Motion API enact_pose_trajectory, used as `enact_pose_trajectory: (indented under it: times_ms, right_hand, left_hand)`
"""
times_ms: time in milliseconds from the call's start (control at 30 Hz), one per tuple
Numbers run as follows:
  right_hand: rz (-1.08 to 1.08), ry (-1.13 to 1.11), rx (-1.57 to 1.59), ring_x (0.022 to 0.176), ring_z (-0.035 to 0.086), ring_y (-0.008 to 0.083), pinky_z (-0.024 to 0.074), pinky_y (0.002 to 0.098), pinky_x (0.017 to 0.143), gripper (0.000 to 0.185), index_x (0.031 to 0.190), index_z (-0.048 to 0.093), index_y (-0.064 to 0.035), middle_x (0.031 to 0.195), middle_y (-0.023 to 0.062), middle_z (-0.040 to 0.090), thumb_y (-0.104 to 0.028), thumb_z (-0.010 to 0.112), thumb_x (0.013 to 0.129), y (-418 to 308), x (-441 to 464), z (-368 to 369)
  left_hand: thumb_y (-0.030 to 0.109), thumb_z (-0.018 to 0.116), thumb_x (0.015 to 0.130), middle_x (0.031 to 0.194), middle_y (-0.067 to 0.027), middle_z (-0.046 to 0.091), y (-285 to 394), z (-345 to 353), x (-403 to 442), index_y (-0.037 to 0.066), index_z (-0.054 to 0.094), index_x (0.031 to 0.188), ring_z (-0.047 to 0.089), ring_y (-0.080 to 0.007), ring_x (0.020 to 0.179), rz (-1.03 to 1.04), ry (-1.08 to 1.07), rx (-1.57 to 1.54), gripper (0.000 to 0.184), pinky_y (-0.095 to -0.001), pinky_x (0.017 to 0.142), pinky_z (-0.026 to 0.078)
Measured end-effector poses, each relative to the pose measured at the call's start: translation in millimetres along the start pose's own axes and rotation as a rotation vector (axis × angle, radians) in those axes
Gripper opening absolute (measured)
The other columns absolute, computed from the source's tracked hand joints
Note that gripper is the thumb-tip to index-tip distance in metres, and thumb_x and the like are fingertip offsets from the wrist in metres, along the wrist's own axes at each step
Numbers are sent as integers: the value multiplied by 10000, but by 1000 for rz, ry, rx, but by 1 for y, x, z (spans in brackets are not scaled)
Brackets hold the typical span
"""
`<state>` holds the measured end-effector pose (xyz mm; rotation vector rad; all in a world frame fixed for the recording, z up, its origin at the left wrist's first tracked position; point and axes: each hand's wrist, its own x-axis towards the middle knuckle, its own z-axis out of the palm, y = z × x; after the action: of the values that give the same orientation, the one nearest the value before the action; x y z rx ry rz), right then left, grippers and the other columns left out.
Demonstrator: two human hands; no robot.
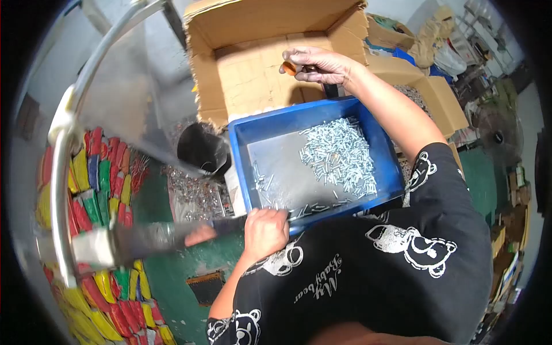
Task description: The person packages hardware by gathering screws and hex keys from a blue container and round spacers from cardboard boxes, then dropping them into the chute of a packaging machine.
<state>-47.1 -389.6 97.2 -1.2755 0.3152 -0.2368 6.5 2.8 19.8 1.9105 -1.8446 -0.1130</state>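
A blue plastic bin (234,155) stands in front of me. A heap of small silvery metal pins or screws (339,152) lies in its right part, with a few loose ones at the left and near edges. My left hand (266,233) is closed over the bin's near-left rim. Above the far side of the bin, my right hand (316,64) pinches a small orange-brown round piece (289,68) between thumb and fingers. What kind of piece it is, I cannot make out. Behind it stands an open cardboard box (247,69).
A dark round bucket (201,150) stands left of the bin. Red, yellow and green packets (103,190) are piled at the left, behind a blurred metal pipe frame (60,190). Another carton (440,103) stands at the right. A blurred pinkish shape (200,235) shows left of my left hand.
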Motion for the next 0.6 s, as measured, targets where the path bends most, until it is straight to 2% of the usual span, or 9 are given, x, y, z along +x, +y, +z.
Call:
enact_pose_trajectory:
  times_ms: [33,200,233,300,433,467,500,567,600]
  right_hand:
    - [31,-70,-66,539,447,40,359,136,417,231,1076,553,-76,988,91,630,-247,636,944,-4,-3,-9]
    - [209,45,-558,530,456,68,347,221,419,336,1232,587,-58,745,15,573,-127,611,904,18,11,-60]
    - [276,97,-756,517,473,73,377,236,429,276,1156,631,-80,682,3,561,-126,626,883,13,11,-52]
    - [278,50,-864,498,478,80,402,249,438,225,1095,653,-98,662,-1,564,-148,638,876,42,28,-78]
    - [432,87,-947,553,527,98,447,269,499,183,1026,663,-79,691,3,588,-163,652,865,63,39,-77]
    - [284,37,-1012,594,548,106,465,277,543,178,1010,667,-77,708,11,605,-168,661,858,87,45,-93]
    - [133,-14,-1074,635,569,114,482,285,587,175,994,670,-74,726,18,622,-173,671,850,98,49,-98]
    - [198,0,-1083,715,594,117,493,290,656,176,983,672,-62,773,41,658,-170,678,843,102,49,-98]
    - [200,26,-1059,710,601,119,496,294,653,183,990,671,-57,779,49,665,-170,677,846,92,44,-91]
  left_hand:
    - [96,644,707,639,-76,568,-1,0,2,80,615,724,602,-252,676,12,-40,-1,38,-390,632,418]
    - [129,642,654,628,-10,483,-20,17,-1,145,591,738,534,-187,609,76,-76,64,100,-346,555,377]
    - [140,646,644,640,3,482,-26,23,-6,161,592,751,530,-169,608,93,-100,127,122,-336,546,370]
    - [195,656,638,645,20,458,-28,24,-10,179,597,784,509,-150,598,46,-244,112,158,-336,537,360]
    - [245,661,690,759,50,580,-40,22,-17,187,679,982,562,-102,692,193,-14,56,298,-289,559,378]
    - [232,720,758,1004,96,653,-42,29,-37,249,717,1067,573,-62,861,167,-10,167,309,-261,655,411]
    - [232,720,758,1004,96,653,-42,31,-43,249,717,1067,573,-62,861,158,-20,160,309,-261,655,411]
    - [260,641,843,1123,110,636,-42,36,-55,249,660,1187,556,-38,1000,229,-14,417,344,-234,766,410]
    - [224,631,813,1079,78,557,-56,42,-72,210,574,1244,567,-61,905,379,-200,451,435,-191,754,422]
